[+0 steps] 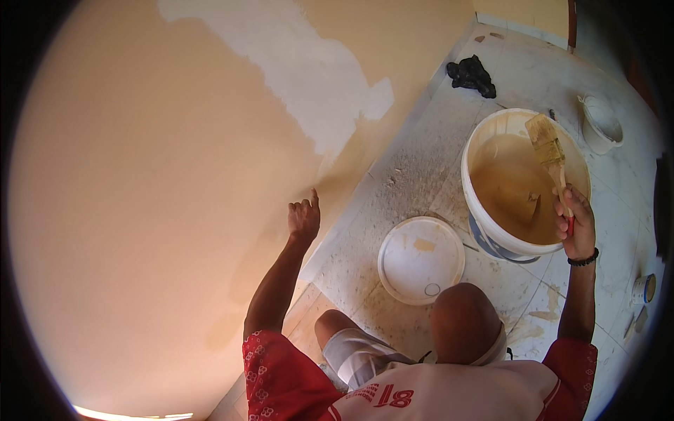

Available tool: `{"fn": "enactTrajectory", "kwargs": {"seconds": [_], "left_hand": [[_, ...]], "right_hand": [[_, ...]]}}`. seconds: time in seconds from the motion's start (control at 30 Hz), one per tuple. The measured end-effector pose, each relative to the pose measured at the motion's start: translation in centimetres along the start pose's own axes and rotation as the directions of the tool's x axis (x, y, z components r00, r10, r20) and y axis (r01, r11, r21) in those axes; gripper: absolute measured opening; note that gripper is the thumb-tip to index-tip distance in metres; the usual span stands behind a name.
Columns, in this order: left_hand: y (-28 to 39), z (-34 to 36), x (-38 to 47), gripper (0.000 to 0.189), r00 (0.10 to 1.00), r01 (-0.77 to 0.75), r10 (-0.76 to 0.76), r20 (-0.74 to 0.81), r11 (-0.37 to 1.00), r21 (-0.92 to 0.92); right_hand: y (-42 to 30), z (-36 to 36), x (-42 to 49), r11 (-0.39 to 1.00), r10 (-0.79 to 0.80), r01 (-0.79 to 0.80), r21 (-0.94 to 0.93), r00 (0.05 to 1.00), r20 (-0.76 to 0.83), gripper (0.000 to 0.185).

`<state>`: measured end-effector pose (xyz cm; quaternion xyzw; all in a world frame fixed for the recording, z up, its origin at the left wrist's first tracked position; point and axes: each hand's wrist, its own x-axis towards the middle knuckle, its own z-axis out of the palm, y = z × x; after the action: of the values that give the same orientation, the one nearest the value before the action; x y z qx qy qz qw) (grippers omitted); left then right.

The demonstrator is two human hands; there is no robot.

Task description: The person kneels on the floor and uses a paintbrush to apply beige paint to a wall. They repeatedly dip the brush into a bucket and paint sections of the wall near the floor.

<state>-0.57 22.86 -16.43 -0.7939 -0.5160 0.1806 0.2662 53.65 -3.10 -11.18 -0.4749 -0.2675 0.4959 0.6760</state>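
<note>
My right hand (576, 221) holds a flat paintbrush (546, 139) by its wooden handle, bristles up, over the right side of a white plastic bucket (474, 210). Tan paint (508, 184) fills the bucket's lower part. On the left, my left hand (304, 216) is at the wall, one finger extended and the others curled, with nothing seen in it; whether it touches the wall I cannot tell. The wall (158, 158) is tan, with an irregular whitish patch (316, 68) above that hand. A round white lid (421, 260) lies on the floor between the wall and the bucket.
A black crumpled plastic bag (471, 76) lies on the tiled floor (410, 168) near the wall. Beyond the large bucket stands a small white pail (600, 123). At the far right are a small can (643, 289) and flat scraps. Dust and paint stains mark the tiles.
</note>
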Motion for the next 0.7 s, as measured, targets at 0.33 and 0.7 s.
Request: {"fn": "enactTrajectory", "kwargs": {"seconds": [0.33,0.7], "left_hand": [[-1.4,-3.8,5.5,0.083,0.969,0.231,-0.227,0.092,0.973,-0.030],[-1.5,-1.3,6.1,0.035,0.961,0.136,-0.122,-0.247,0.990,0.036]], "right_hand": [[-0.2,0.4,0.0,1.000,0.003,-0.002,0.030,1.000,-0.007,0.028],[-1.3,1.5,-0.4,0.995,0.039,-0.043,0.089,0.998,0.040,0.023]]}}
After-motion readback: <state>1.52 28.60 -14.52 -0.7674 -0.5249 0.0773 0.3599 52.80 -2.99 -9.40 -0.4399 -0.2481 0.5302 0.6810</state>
